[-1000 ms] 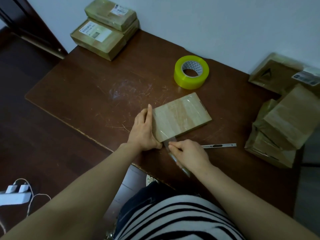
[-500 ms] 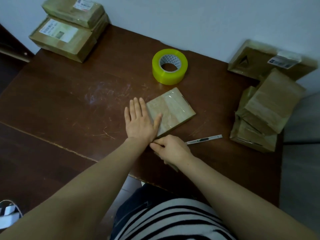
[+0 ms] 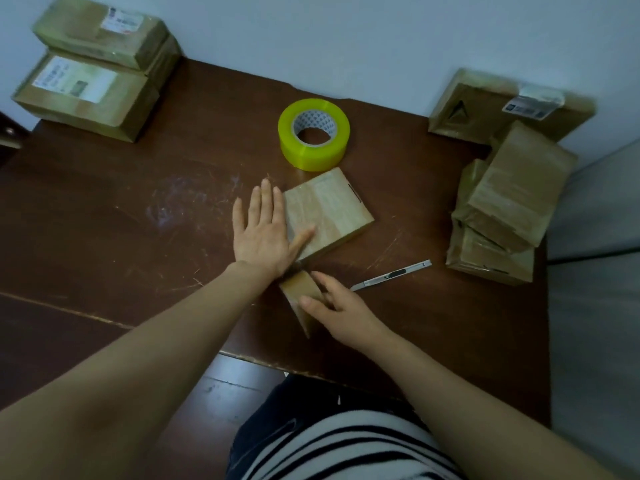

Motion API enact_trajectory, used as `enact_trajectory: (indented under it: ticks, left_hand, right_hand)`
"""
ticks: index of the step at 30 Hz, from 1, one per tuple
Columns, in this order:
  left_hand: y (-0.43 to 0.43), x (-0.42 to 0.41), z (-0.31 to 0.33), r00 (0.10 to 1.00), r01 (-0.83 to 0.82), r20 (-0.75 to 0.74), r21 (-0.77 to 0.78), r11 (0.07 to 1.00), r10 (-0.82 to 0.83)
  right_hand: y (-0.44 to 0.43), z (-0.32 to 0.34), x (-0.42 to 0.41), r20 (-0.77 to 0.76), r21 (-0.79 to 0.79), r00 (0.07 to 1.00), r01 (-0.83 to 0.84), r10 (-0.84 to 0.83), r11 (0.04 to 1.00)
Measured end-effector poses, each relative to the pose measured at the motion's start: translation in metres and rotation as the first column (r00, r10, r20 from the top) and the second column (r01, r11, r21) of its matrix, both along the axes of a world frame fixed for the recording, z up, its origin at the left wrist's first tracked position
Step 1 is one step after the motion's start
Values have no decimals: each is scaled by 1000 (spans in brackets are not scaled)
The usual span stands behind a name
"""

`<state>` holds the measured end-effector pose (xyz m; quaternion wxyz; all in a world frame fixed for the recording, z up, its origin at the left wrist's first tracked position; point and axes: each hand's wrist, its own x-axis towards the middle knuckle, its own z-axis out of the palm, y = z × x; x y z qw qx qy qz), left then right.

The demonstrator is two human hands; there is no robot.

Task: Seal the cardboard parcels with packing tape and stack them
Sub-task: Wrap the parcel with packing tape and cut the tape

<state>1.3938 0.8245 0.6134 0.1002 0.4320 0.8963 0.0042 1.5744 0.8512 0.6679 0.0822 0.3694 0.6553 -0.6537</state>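
- The left hand (image 3: 263, 233) lies spread flat, palm on the desk (image 3: 138, 202) and thumb across the parcel (image 3: 329, 213) mid-desk, probably to pin it against the tape's pull.
- The right hand (image 3: 332, 303) pinches the loose tape tail (image 3: 299, 289) at the parcel's near corner (likely to fold it down), its forearm angled in from the right.

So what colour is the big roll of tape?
The tape roll is bright yellow-green, seen best from the head camera.

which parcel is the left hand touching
The single parcel mid-table, beside the yellow tape roll; the left hand has its thumb on it. The left pile and right pile are untouched.
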Motion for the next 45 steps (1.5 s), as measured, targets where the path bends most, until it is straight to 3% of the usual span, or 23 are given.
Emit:
enact_trajectory:
  ticks: [4,6,8,9,11,13,14,16,18,21,24,27,29,33,37,42,45]
  left_hand:
    - [-5,7,3,995,47,92,-33,998,-44]
    - [-5,1,14,976,30,216,17,999,-34]
    - [-12,2,26,938,-174,332,212,962,97]
    - [-22,7,31,899,-351,381,323,879,219]
    - [-45,26,38,694,-700,542,354,620,474]
    - [-61,49,43,366,-900,745,129,417,558]
    - [-65,59,45,213,-933,808,2,360,549]
    - [-65,73,52,-31,-927,881,-203,316,473]
    - [-59,83,55,-145,-891,909,-291,347,391]
    - [-47,95,57,-286,-893,923,-354,279,258]
    - [-38,98,60,-448,-864,892,-448,230,53]
    - [-34,97,63,-493,-855,870,-480,196,-22]
    - [-32,97,65,-500,-856,866,-491,161,-18]
    - [-29,98,66,-498,-863,867,-492,114,-29]
    - [-27,98,63,-482,-872,876,-479,102,-9]
    - [-28,98,53,-483,-868,876,-481,124,19]
    - [-32,107,47,-528,-840,849,-527,126,26]
  right_hand:
    - [-1,0,-3,5,54,999,38,-39,998]
    - [-1,1,-3,-38,18,998,48,-47,999]
    - [4,1,2,-71,-9,997,35,-36,999]
    - [11,1,7,-78,21,995,57,-55,998]
    - [33,-2,24,-72,256,990,135,-120,957]
    - [63,-9,44,87,607,990,34,-108,794]
    - [76,-13,53,242,707,968,-134,-60,695]
    - [94,-21,71,515,704,856,-451,42,548]
    - [100,-27,81,598,681,791,-585,126,441]
    - [107,-29,85,616,640,760,-637,208,430]
    - [114,-24,90,535,562,810,-554,240,615]
    - [114,-8,86,275,431,961,-153,31,889]
    - [108,4,62,155,378,988,-48,-12,925]
    - [88,15,-20,-23,417,970,-209,240,885]
    - [71,-1,-82,74,377,876,-466,476,800]
    - [69,-20,-99,159,405,874,-481,458,778]
    - [69,-20,-101,199,431,860,-507,470,746]
